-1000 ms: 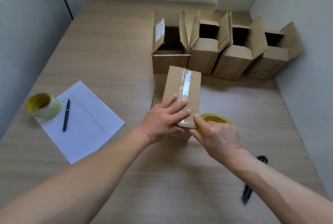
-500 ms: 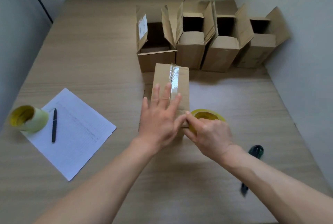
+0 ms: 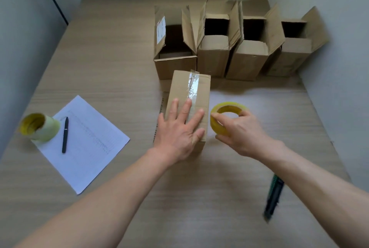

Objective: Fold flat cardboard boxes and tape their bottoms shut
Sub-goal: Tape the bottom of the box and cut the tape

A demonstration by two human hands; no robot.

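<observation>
Currently: entry for one box on the bench, tape strip laid, smoothing in hand.
Box: the taped box (image 3: 188, 96) lies bottom-up on the table (image 3: 99, 68), just in front of the row of four finished boxes (image 3: 229, 48), which stand open-topped against the far wall.
Tape strip: clear strip (image 3: 192, 86) runs along the centre seam; wrinkled and lifted at its far end, judged not fully bedded.
Left hand: left hand (image 3: 179, 128) lies flat on the near half of the box, fingers straight and spread, pressing on the strip.
Right hand: right hand (image 3: 239, 130) is curled on the tape roll (image 3: 227, 117), thumb and fingers pinching its rim; roll sits just right of the box, apart from it.
Method, judged: slide the flat palm from the near end to the far end along the seam, keep weight on so the flaps stay level, then rub the creased far end down over the edge.
Risk, judged: pressing hard mid-seam may bow the flaps inward.
Hard to make out: whether the strip is already cut from the roll; no link between them shows clearly.
Hidden: near end of the strip, under the left palm; whether it wraps the near edge cannot be told.
Blurred: dark tool (image 3: 274, 197) near the right forearm, partly covered; perhaps a cutter.
Also present: second roll (image 3: 39, 127), pen (image 3: 65, 134), sheet of paper (image 3: 89, 148).
</observation>
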